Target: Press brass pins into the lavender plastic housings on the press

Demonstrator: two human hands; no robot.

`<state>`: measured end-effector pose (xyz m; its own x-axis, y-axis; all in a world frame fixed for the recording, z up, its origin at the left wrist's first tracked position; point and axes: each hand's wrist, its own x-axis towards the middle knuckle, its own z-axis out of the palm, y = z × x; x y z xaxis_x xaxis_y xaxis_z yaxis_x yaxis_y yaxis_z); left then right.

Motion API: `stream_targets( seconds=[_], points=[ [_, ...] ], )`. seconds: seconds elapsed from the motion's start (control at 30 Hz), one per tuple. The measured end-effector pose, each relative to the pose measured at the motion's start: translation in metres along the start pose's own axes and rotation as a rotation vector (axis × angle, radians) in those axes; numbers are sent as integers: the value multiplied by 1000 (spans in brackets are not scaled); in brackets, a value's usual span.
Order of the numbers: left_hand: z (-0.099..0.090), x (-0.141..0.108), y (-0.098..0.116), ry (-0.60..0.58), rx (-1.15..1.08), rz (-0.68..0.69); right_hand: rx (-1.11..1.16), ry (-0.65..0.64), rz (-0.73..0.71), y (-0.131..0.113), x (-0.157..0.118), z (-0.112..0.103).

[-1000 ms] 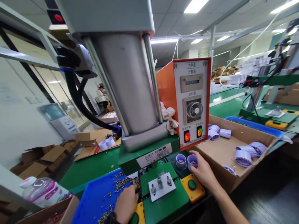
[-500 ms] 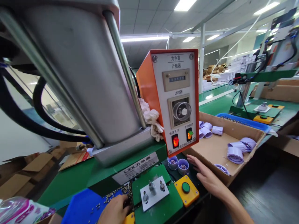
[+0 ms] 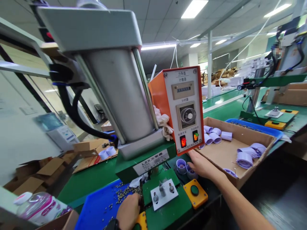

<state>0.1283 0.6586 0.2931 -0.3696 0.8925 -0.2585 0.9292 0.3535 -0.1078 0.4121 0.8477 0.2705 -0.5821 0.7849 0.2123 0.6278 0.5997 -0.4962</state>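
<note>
My left hand (image 3: 129, 207), a dark band at its wrist, is at the right edge of a blue tray (image 3: 92, 207) of small metal pieces (image 3: 126, 193). Its fingers curl downward beside the green press base; their tips are hidden. My right hand (image 3: 201, 164) reaches over a purple cup (image 3: 192, 174), thumb and fingers apart. A second purple cup (image 3: 181, 166) stands just left of it; small parts show inside both. Between my hands, a white plate (image 3: 165, 198) on the green base carries an upright metal pin (image 3: 162, 188) and two bolts.
The press cylinder (image 3: 120, 95) and an orange control box (image 3: 187, 111) rise above. Yellow button boxes (image 3: 199, 199) flank the base. At right, a cardboard box (image 3: 230, 153) contains purple rings (image 3: 244, 159). A plastic bottle (image 3: 40, 209) is at lower left.
My right hand has moved left and in over the purple cups, partly covering one. My left hand remains by the small metal pieces. The camera view has shifted, showing more of the press.
</note>
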Motion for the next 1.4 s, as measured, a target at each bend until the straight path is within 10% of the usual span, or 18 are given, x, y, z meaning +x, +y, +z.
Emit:
stream_targets(
  seconds=[0.23, 0.37, 0.57, 0.73, 0.83, 0.97, 1.17, 1.23, 1.3, 1.4],
  points=[
    [-3, -6, 4, 42, -12, -35, -196, -150, 112, -27, 19, 35],
    [0, -7, 4, 55, -45, -27, -197, -116, 120, -35, 19, 17],
    [11, -4, 5, 56, -94, -11, 89, 142, 61, -58, -72, -30],
    [14, -4, 6, 66, -114, -9, 793, -504, 98, -72, -161, 63],
    [11, -3, 5, 71, -126, -9, 1020, -456, 415, -70, -157, 128],
    [6, -3, 3, 74, -141, -4, 1062, -361, 442, -69, -128, 145],
    [5, 1, -3, 77, -150, 11, 1023, -395, 265, -75, -136, 85],
    [6, 3, -5, 67, -158, 9, 872, -419, 96, -54, -136, 33],
    [6, 5, -5, 69, -178, 6, 477, -173, 55, -17, -121, -31],
    [6, 7, -4, 74, -212, 11, -160, 8, 407, 55, -77, -109]
  ],
)
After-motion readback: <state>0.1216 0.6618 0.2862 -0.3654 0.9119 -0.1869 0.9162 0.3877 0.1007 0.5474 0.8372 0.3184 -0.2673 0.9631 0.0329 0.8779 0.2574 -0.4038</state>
